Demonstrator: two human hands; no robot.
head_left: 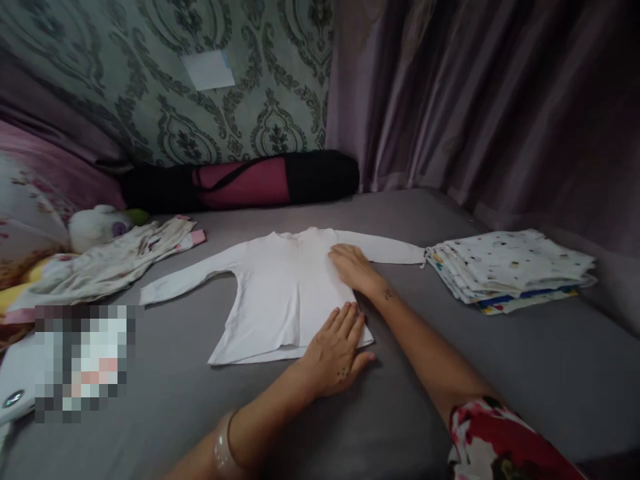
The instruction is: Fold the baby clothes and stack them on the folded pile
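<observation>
A white long-sleeved shirt [270, 293] lies spread on the grey bed sheet [410, 413], both sleeves stretched out sideways and its collar away from me. My left hand [337, 350] rests flat on its lower right corner, fingers extended and thumb out to the side. Farther up, my right hand [353, 268] lies on the shirt's right side below the sleeve, fingers extended and slightly bent. A light crease runs down the middle of the shirt. Neither hand grips the cloth.
Folded patterned clothes [510, 267] are stacked at the right. Loose printed garments [120, 260] and a white plush toy [97, 227] lie at the left, behind a partly blurred-out object [30, 367]. A long black and pink bag [245, 181] lies along the wall, beside purple curtains [425, 93].
</observation>
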